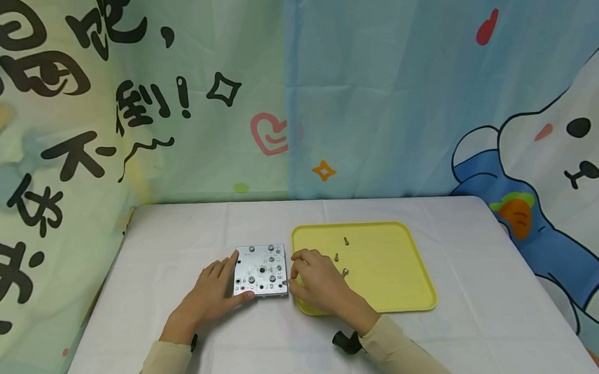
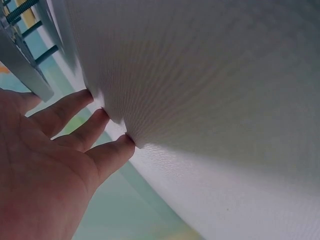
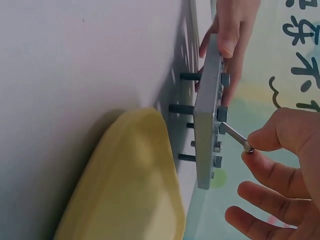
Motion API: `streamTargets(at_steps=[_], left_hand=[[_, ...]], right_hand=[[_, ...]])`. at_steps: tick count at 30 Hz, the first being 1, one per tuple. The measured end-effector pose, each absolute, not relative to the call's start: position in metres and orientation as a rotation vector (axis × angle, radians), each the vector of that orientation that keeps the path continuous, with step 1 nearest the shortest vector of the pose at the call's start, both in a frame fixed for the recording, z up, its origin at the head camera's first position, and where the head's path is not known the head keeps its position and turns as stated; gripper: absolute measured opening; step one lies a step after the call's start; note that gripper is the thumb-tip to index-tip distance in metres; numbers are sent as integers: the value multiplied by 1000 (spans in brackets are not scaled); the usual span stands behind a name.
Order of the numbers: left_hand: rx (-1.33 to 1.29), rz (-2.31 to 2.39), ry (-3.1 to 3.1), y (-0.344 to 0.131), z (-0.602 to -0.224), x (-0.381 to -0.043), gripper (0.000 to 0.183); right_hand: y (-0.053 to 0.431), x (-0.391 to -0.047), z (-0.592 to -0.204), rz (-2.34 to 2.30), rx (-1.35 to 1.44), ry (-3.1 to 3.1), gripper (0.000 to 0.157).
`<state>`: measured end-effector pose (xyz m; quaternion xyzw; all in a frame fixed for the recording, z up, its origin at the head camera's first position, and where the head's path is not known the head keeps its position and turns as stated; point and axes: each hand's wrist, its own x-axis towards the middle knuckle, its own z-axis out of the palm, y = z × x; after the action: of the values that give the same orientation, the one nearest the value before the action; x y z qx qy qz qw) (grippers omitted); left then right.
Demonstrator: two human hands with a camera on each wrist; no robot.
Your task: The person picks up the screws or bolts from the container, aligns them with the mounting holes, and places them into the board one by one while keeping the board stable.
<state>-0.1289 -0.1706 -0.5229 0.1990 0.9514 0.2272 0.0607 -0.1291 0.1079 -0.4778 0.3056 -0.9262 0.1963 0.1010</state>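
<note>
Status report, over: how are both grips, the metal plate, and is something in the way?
Left grip rests against metal plate. Right grip pinches screw, tip at plate's face. Several bolts through plate. No obstruction seen; yellow tray alongside.

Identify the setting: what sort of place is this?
Probably a makeshift tabletop assembly station: a white-covered table against a cartoon-printed backdrop, with a metal plate beside a yellow tray holding loose screws.
</note>
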Motion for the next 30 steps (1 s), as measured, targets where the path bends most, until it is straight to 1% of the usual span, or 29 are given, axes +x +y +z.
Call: streamTargets(at_steps=[8,19,30], left_hand=[[586,691,2879,-170,-523,-129,102],[585,700,2877,-170,-523,-128,101],[575,700,2857,-170,-523,-128,102]], right_hand=[[103,-128,-481,584,927,-2744,7],[98,-127,-480,545,934,-2745,5],[90,-128,-484,523,950,-2780,10]])
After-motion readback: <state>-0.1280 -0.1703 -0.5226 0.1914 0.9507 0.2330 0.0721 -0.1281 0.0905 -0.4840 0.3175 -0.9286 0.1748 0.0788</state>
